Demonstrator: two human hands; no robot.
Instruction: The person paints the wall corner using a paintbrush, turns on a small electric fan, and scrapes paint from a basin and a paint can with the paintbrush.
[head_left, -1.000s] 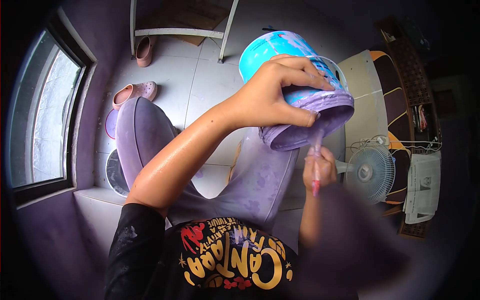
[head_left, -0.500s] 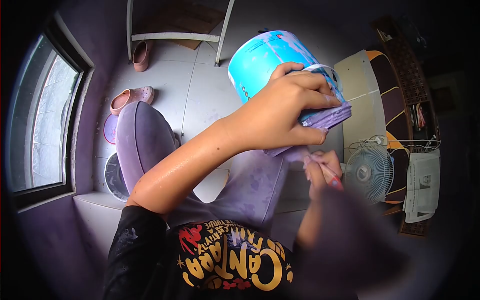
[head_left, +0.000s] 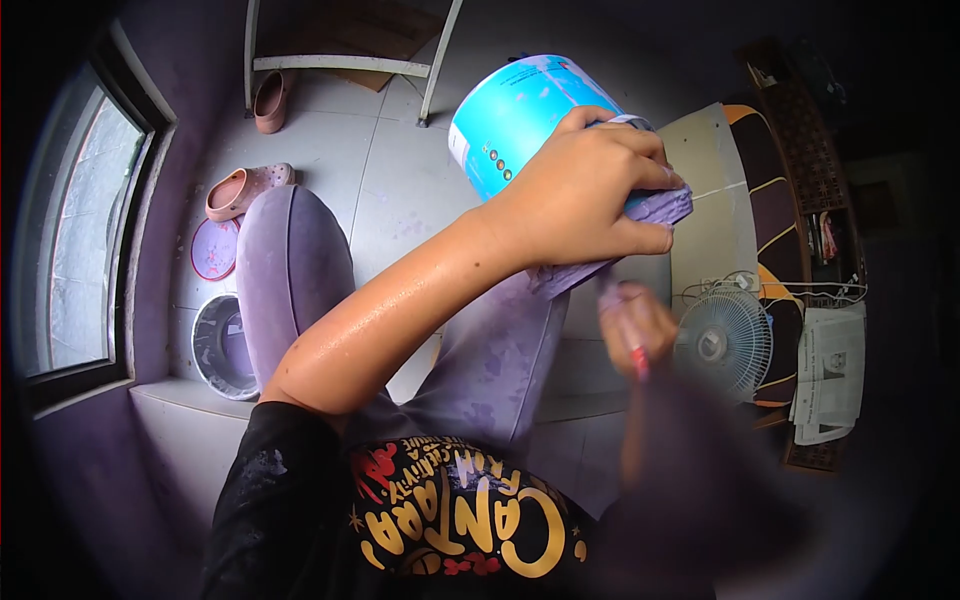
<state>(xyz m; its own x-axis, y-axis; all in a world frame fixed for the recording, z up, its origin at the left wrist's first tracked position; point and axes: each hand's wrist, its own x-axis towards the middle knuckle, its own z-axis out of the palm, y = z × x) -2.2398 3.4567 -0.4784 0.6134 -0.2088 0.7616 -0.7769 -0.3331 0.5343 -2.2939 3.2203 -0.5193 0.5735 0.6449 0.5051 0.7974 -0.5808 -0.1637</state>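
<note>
A blue paint bucket (head_left: 520, 125) is tilted on its side in front of me, its lip (head_left: 660, 212) caked with purple paint. My left hand (head_left: 605, 195) grips that lip from above, thumb on the near side and fingers over the far side. Below the bucket's mouth, my right hand (head_left: 640, 325) is closed around a paintbrush (head_left: 641, 362) whose red handle end shows. Motion smears the bristles, which point up toward the bucket. I cannot tell whether they touch it. The bucket's inside is hidden from view.
To the left are a grey tub (head_left: 203, 350) with purple paint inside, a round paint-stained lid (head_left: 213, 250) and pink clogs (head_left: 250, 190). A white metal frame (head_left: 340, 66) stands ahead. At right are a fan (head_left: 722, 345) with cables and a folded newspaper (head_left: 830, 370). A window (head_left: 80, 240) is far left.
My right hand has turned and moved slightly right, swinging the brush handle downward. My left hand still holds the bucket's lip, with the bucket slightly shifted in view.
</note>
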